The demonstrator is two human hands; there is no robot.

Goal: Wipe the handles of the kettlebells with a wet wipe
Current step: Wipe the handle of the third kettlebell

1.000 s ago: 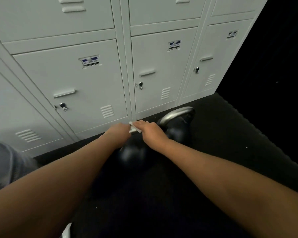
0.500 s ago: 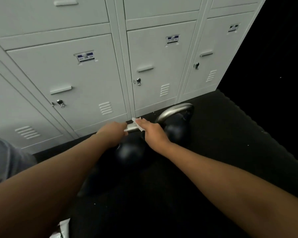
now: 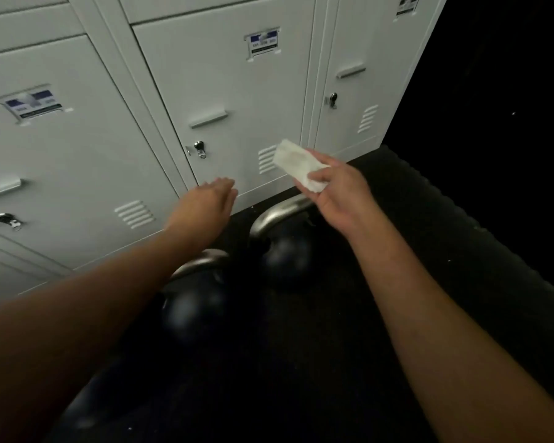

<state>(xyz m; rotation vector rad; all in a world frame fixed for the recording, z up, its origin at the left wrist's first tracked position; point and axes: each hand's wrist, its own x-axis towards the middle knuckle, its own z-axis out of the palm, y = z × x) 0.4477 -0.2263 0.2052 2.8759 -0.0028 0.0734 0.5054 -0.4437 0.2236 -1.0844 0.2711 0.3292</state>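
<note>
Two dark kettlebells with silver handles stand on the black floor mat by the lockers. The far kettlebell [image 3: 285, 260] shows its handle [image 3: 279, 211] just below my right hand. The near kettlebell [image 3: 192, 311] has its handle [image 3: 199, 263] partly hidden under my left forearm. My right hand [image 3: 343, 196] is raised above the far handle, pinching a white wet wipe [image 3: 298, 164] that sticks up to the left. My left hand [image 3: 205, 206] hovers flat with fingers stretched out, holding nothing, above the gap between handles and lockers.
A row of light grey lockers [image 3: 224, 91] with keys and labels runs close behind the kettlebells. The black rubber mat [image 3: 301, 378] covers the floor toward me. To the right it is dark, with a mat edge [image 3: 461, 219] running diagonally.
Both hands have lifted off the near kettlebell's handle. My right hand rose with the wipe and moved right above the far handle; my left hand let go and opened. The view moved closer.
</note>
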